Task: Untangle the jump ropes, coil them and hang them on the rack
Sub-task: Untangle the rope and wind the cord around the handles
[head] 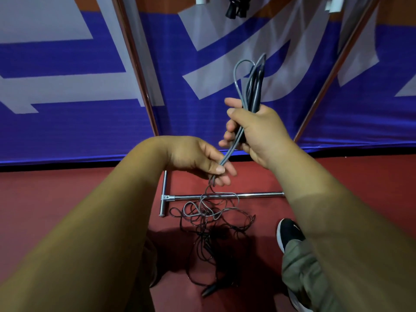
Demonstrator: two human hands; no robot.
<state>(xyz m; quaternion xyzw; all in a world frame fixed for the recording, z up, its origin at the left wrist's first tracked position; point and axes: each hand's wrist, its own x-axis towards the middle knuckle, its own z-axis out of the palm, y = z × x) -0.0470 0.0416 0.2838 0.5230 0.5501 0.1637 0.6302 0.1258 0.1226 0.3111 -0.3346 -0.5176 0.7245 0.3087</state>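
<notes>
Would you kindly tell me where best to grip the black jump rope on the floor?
Probably by its black handle, from above: it lies flat on the floor, clear of the tangle, where loops cross the grey rope.

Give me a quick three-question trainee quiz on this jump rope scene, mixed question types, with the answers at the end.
1. True or false: the right hand grips a gathered bundle of grey jump rope.
2. Multiple choice: the left hand pinches (A) a black shoe, (B) grey rope strands, (C) nothing.
3. Fill in: the tangled pile of grey and black ropes lies partly over the chrome rack bar on a ____-coloured floor.
Key: 1 true; 2 B; 3 red.
</notes>
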